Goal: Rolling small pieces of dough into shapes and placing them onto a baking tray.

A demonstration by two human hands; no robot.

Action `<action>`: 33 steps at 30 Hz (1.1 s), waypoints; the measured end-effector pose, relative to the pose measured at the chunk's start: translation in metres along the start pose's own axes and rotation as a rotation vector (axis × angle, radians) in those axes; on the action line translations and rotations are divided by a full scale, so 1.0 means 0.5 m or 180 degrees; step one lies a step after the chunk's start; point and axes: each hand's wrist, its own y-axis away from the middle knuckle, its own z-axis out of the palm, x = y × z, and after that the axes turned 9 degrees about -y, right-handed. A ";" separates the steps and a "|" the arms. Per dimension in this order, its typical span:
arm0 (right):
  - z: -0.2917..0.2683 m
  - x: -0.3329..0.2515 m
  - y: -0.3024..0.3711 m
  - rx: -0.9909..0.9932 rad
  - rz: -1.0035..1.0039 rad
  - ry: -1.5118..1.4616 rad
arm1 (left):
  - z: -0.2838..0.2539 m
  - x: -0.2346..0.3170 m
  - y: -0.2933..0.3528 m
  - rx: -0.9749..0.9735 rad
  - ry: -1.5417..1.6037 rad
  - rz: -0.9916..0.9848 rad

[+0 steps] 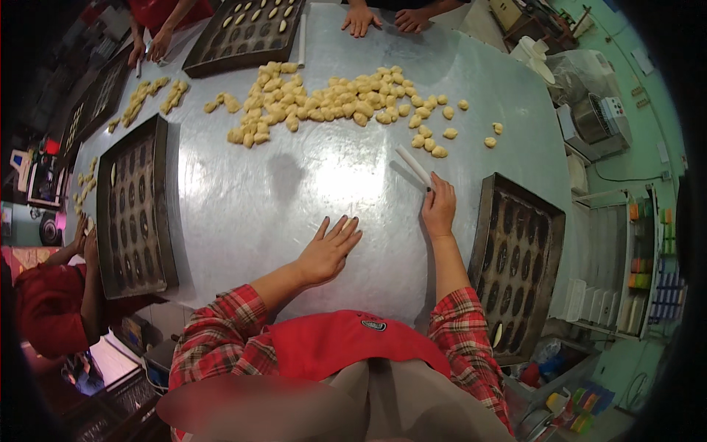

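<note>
Left hand (pixel 326 255) rests flat on shiny grey metal table (pixel 236 221), fingers spread. Right hand (pixel 440 209) grips slim white cylindrical rod (pixel 414 166) by near end — pale-yellow rounded dough lumps (pixel 347 110) lie beyond both

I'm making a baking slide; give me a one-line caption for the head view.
Left hand palm-down over a metal table, right hand holding a white rod, dough pieces clustered beyond.

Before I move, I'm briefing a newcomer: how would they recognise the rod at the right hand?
Over the big metal table, find the person's right hand. From it a slim pale rod slants toward the dough pieces. Unlike the white stick beside the far tray, it's in this hand.
</note>
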 end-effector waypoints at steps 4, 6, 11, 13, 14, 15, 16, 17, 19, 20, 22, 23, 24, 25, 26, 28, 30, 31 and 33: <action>0.014 -0.135 0.028 -0.0670 -0.0549 -0.1108 | -0.044 0.035 0.014 0.0803 0.0255 -0.0519; 0.012 -0.189 0.051 -0.1356 -0.0736 -0.1131 | -0.067 0.009 -0.001 0.2340 0.0257 -0.0637; 0.046 -0.198 0.083 -0.1561 -0.0912 -0.0791 | -0.040 -0.079 -0.093 0.1857 0.0126 -0.0965; 0.051 -0.200 0.056 -0.1916 -0.0768 -0.0698 | -0.017 -0.099 -0.112 0.1757 -0.0021 -0.1105; 0.049 -0.195 0.039 -0.2241 -0.0574 -0.0577 | -0.018 -0.104 -0.121 0.1773 -0.0015 -0.1095; 0.064 -0.176 0.018 -0.2187 -0.0751 -0.0359 | -0.022 -0.112 -0.130 0.1764 -0.0087 -0.1049; 0.079 -0.166 0.000 -0.2127 -0.0747 -0.0006 | -0.023 -0.116 -0.137 0.1744 -0.0160 -0.0995; 0.095 -0.163 -0.012 -0.1918 -0.0716 0.0125 | -0.026 -0.115 -0.143 0.1682 -0.0194 -0.1024; 0.120 -0.167 -0.003 -0.1714 -0.0672 0.0251 | -0.028 -0.111 -0.137 0.1560 -0.0264 -0.1000; 0.127 -0.172 0.012 -0.1540 -0.0639 0.0355 | -0.029 -0.109 -0.132 0.1442 -0.0344 -0.1000; 0.126 -0.185 0.045 -0.1380 -0.0589 0.0448 | -0.023 -0.098 -0.112 0.1368 -0.0424 -0.1022; 0.116 -0.201 0.062 -0.1454 -0.0658 0.0540 | -0.016 -0.090 -0.096 0.1309 -0.0507 -0.1065; 0.104 -0.217 0.081 -0.1525 -0.0727 0.0633 | -0.009 -0.081 -0.076 0.1285 -0.0503 -0.1086; 0.090 -0.230 0.094 -0.1535 -0.0741 0.0584 | -0.006 -0.070 -0.061 0.1220 -0.0587 -0.1027; 0.084 -0.235 0.109 -0.1537 -0.0730 0.0584 | -0.004 -0.060 -0.045 0.1155 -0.0670 -0.0965; 0.075 -0.246 0.140 -0.1502 -0.0695 0.0459 | -0.003 -0.042 -0.014 0.1162 -0.0712 -0.0928; 0.060 -0.263 0.184 -0.1579 -0.0682 0.0339 | 0.000 -0.021 0.020 0.0959 -0.0630 -0.0867; 0.051 -0.276 0.209 -0.1643 -0.0696 0.0240 | 0.001 -0.008 0.043 0.0848 -0.0630 -0.0907; 0.034 -0.294 0.250 -0.1661 -0.0728 0.0156 | 0.008 0.018 0.086 0.0802 -0.0537 -0.0877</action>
